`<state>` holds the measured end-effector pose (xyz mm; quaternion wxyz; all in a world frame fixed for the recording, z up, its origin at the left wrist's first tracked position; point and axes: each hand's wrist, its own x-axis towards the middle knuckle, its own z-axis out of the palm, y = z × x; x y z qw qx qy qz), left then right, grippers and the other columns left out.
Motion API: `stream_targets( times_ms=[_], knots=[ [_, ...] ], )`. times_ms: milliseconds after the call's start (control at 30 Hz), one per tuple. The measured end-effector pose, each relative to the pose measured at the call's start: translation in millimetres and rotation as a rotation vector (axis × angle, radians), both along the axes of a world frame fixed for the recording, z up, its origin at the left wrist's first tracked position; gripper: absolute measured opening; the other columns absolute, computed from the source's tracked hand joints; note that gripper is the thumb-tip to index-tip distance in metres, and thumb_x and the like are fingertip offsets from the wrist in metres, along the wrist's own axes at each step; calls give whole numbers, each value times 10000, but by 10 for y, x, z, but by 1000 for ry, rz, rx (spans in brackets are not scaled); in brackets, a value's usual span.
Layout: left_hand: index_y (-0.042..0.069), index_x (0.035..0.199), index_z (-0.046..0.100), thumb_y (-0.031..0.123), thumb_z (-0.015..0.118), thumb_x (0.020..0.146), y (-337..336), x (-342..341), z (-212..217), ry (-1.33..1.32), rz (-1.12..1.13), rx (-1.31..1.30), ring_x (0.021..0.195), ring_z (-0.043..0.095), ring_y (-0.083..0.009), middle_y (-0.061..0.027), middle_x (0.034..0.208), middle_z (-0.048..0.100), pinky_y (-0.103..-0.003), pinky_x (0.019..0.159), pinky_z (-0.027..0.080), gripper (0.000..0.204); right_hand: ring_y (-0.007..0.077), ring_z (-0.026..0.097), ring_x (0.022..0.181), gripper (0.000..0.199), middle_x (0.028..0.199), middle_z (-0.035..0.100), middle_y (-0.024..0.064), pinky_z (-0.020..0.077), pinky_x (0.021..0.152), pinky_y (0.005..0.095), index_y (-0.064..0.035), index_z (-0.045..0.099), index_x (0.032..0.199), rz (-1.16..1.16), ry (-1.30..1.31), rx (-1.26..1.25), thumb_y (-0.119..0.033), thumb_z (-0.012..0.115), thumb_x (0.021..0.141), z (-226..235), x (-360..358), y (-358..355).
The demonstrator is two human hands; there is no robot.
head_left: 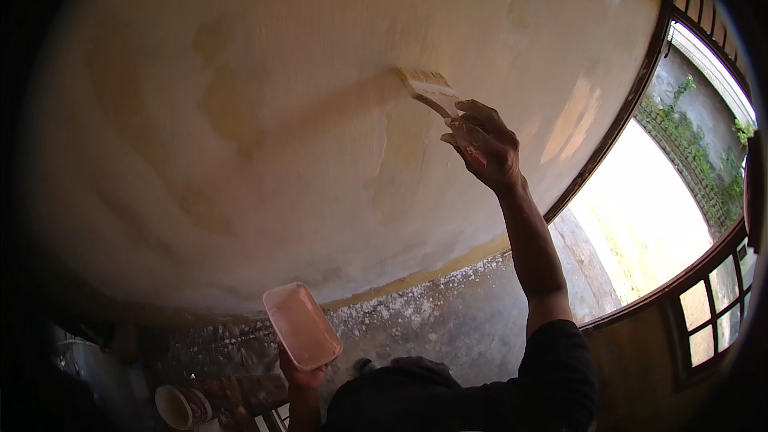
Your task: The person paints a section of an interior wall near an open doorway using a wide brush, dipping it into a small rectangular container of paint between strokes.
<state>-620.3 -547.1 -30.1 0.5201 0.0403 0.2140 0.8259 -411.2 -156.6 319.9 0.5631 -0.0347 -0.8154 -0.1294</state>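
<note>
My right hand (486, 144) is raised and closed round the handle of a wide flat paintbrush (432, 90). The brush's pale bristles touch the wall (320, 152), which is cream with darker yellowish patches and whitish streaks. Below and to the left, my left hand (302, 373) grips the lower end of a shallow pinkish rectangular tray (302, 326), tilted toward me. A thin pale layer seems to coat the tray's inside; how much it holds I cannot tell.
A dark-framed doorway (640, 184) opens at the right onto bright ground and a plant-covered wall. White spatters mark the grey floor (432, 304) along the wall's foot. At the lower left stands a pale round bucket (180, 408); a paned window (712, 304) is at the lower right.
</note>
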Motion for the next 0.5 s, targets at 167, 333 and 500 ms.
stream_targets(
  times_ms=[167,333,500],
  knots=[
    [194,1399,449,594,495,927,1,193,61,4,4,25,1152,589,-333,-61,1299,575,-572,795,536,620,248,656,1000,274,1041,639,44,602,764,341,-104,725,944,-120,-118,136,-82,805,682,-113,-4,-23],
    [197,1412,436,599,487,930,148,481,297,48,27,33,1175,578,-336,-56,1326,559,-594,825,529,630,259,604,1085,368,1098,584,62,580,841,367,-112,621,994,-98,-279,251,-204,756,664,-776,10,80],
    [196,1423,427,606,473,932,159,811,366,14,91,-3,1184,576,-339,-59,1339,551,-604,832,530,642,244,601,1027,345,1083,555,57,563,860,402,-136,556,926,-6,-491,166,-250,756,669,-1574,199,21]
  ],
)
